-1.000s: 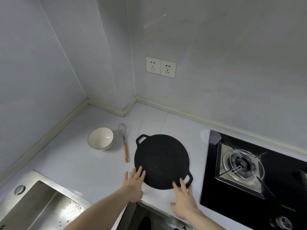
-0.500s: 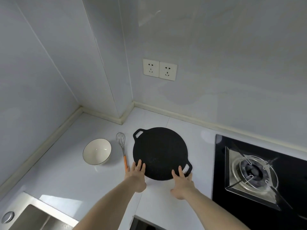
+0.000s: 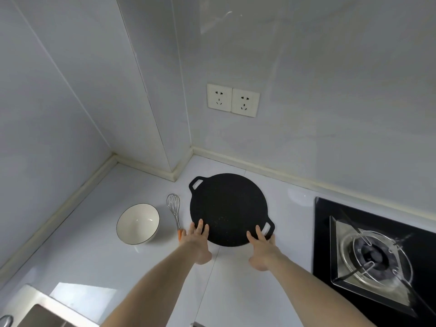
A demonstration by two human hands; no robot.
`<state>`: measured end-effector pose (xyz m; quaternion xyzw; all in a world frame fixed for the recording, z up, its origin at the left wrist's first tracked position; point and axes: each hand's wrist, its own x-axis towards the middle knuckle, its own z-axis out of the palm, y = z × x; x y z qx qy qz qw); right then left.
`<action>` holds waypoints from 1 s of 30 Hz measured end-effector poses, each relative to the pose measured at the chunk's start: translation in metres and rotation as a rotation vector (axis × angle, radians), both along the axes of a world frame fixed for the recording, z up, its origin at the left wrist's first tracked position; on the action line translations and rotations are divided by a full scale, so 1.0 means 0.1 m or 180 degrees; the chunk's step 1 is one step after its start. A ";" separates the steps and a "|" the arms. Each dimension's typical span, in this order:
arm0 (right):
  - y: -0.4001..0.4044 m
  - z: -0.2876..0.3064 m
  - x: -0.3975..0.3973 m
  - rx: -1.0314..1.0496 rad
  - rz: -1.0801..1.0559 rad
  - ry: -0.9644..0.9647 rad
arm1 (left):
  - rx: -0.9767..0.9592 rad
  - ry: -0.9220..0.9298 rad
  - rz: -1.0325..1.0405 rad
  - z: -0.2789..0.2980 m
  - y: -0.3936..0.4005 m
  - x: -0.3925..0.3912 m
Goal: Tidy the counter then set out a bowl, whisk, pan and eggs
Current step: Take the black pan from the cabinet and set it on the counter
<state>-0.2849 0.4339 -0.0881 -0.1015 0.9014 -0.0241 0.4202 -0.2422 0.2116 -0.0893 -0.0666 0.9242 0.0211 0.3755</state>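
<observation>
A flat black pan (image 3: 227,206) with two loop handles lies on the white counter (image 3: 94,256). My left hand (image 3: 197,243) rests with straight fingers on the pan's near left rim. My right hand (image 3: 262,249) has its fingers straight on the near right rim, beside the near handle. A steel whisk (image 3: 174,210) with an orange grip lies just left of the pan; its handle end is hidden by my left hand. A white bowl (image 3: 138,224) with a dark rim stands left of the whisk. No eggs are in view.
A black gas hob (image 3: 377,258) with a steel burner grate sits to the right of the pan. A steel sink (image 3: 30,310) fills the near left corner. Two wall sockets (image 3: 233,100) are above the counter, beside a boxed-in wall corner.
Both hands have slid the pan away from me, toward the back wall. It now lies farther from the counter's front edge, beside the whisk. Bowl and whisk stayed put.
</observation>
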 end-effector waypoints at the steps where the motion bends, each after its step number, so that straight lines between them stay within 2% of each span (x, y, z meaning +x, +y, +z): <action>1: 0.01 -0.02 0.01 -0.0028 -0.0016 0.0052 | 0.0049 0.0017 -0.0027 0.02 -0.02 -0.01; 9: -0.04 -0.18 0.73 -0.0329 -0.0065 0.0758 | 0.0142 0.0496 -0.0825 -0.16 -0.02 0.65; 14: -0.10 -0.12 0.57 -0.0253 -0.0019 0.0504 | 0.0263 0.0344 -0.0585 -0.08 0.02 0.53; 20: -0.10 -0.15 0.48 -0.0310 -0.0134 0.0306 | 0.0131 0.0138 -0.0282 0.05 0.12 0.34; 26: 0.05 -0.15 0.76 -0.0167 0.0194 0.0208 | -0.0118 0.0463 -0.0662 -0.14 0.11 0.67; 30: 0.08 -0.13 0.96 -0.0105 0.0193 0.0123 | -0.0191 0.0365 -0.1012 -0.15 0.13 0.91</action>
